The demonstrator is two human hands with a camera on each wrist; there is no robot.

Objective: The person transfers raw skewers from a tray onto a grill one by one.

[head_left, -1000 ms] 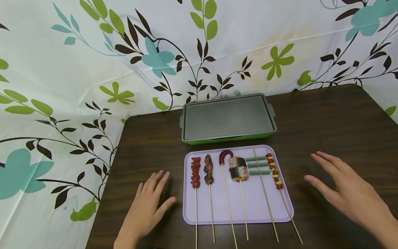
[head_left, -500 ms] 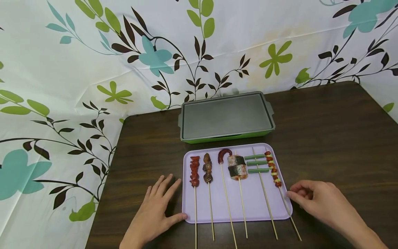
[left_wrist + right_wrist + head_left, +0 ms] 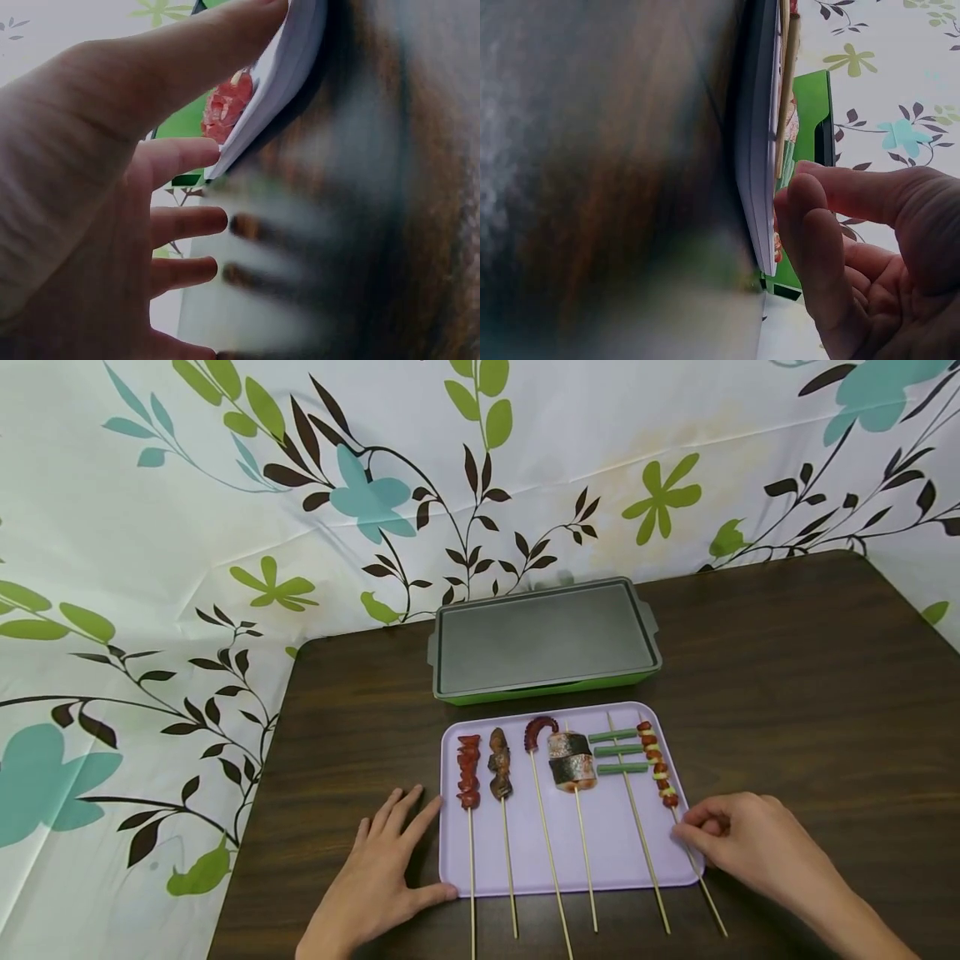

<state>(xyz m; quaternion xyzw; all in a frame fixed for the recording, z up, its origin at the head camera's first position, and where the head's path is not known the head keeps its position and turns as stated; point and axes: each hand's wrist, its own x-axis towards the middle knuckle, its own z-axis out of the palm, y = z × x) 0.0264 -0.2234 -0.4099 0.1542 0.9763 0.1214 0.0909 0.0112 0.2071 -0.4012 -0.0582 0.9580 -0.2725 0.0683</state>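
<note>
The right hand [image 3: 742, 843] has moved in, fingers curled at the rightmost skewer [image 3: 661, 770] on the tray [image 3: 613, 852] (pinching or not, I cannot tell), seemingly within grasp; the left hand [image 3: 381, 870] is spread beside it

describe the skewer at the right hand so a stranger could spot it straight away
On the dark brown table, find the pale purple tray in front of the green-sided griddle. Look along the tray's right side, beside the right hand. Only that skewer alternates small red and pale pieces; its left neighbour carries green bars set crosswise.
</note>
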